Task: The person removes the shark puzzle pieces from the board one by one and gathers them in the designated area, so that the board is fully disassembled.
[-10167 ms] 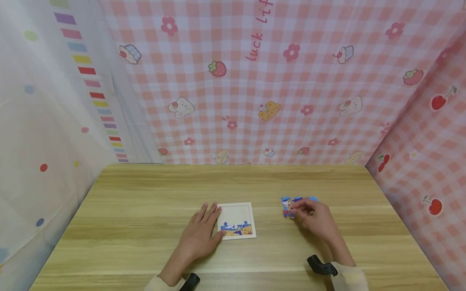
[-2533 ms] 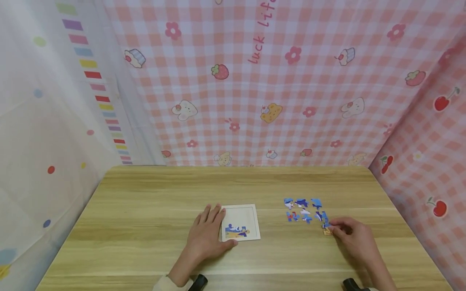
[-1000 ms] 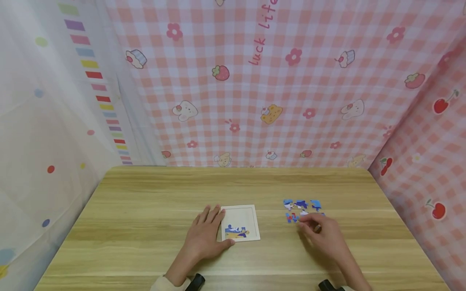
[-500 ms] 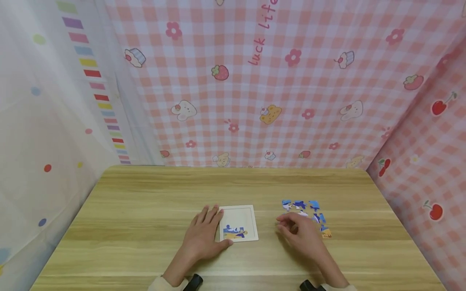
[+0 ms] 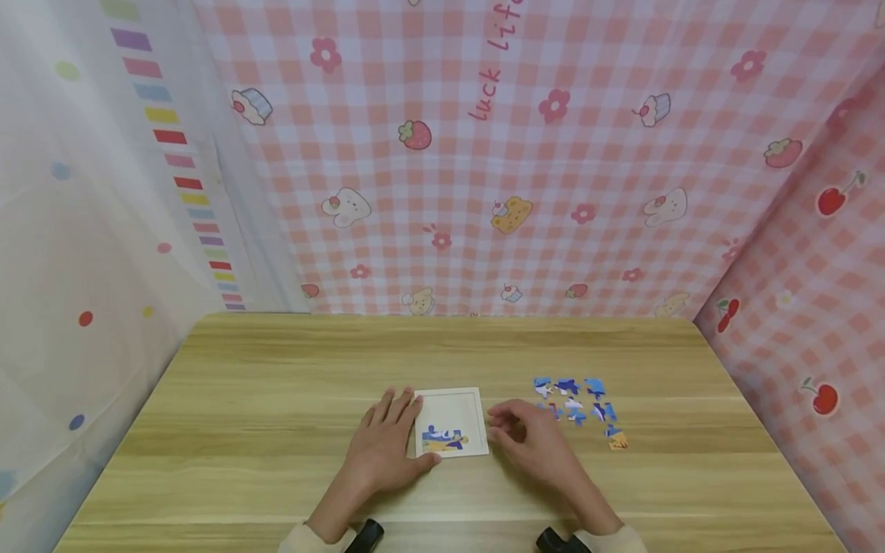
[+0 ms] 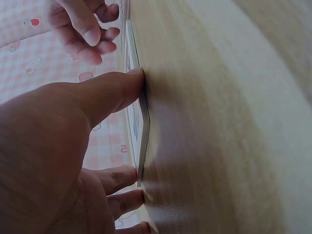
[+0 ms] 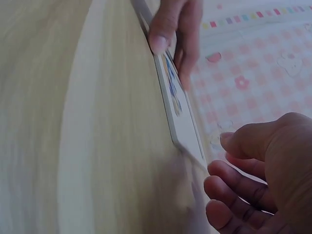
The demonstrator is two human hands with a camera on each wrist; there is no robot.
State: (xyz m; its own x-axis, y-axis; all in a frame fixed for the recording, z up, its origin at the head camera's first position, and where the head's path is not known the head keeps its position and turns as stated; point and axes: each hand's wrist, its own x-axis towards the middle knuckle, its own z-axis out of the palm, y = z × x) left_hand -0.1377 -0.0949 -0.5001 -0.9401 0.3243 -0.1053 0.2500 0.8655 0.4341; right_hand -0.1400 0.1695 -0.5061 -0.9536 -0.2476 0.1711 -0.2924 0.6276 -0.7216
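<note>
A square white puzzle tray [image 5: 452, 411] lies on the table, with a few joined blue and yellow pieces [image 5: 442, 439] in its lower left part. My left hand [image 5: 383, 449] rests along the tray's left side, fingers spread, thumb on its lower edge. Just off the tray's right edge hovers my right hand [image 5: 532, 442], fingers loosely curled; in the right wrist view its thumb [image 7: 234, 141] shows no piece in the grip. Several loose jigsaw pieces [image 5: 574, 411] are spread right of that hand, and a blue and yellow piece [image 5: 616, 438] lies nearest the front.
The wooden table [image 5: 311, 369] runs back to a pink checked cloth [image 5: 456, 177]. White dotted cloth [image 5: 104, 369] hangs at the left and cherry cloth [image 5: 795, 307] at the right.
My right hand has moved left from the loose pieces to the tray. Since the oldest frame, the tray's lower right corner has lost its piece, and the loose pieces have been spread apart.
</note>
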